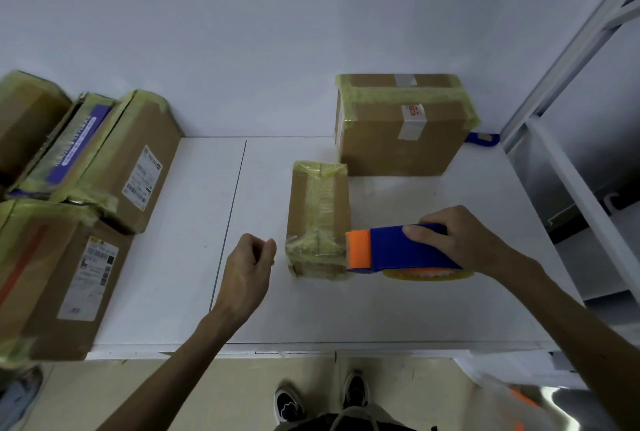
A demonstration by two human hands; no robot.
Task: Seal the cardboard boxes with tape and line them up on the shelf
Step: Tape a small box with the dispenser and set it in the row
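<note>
tape dispenser [398,247] in right hand [460,240] touches near-right edge of small box [318,215].

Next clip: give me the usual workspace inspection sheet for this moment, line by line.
Surface: white tabletop with one dark seam line.
Job's things: small box, taped yellow, mid-table; large box behind it, also taped; blue-and-orange tape dispenser, orange end at the small box's near right corner.
Clutter: taped boxes piled at the left edge; blue object poking out behind the large box.
Hands: right hand grips the tape dispenser; left hand curled, nothing seen in it, apart from the small box.
Cables: nothing seen.
Surroundings: white wall, metal shelf frame at right, shoes on the floor below.
</note>
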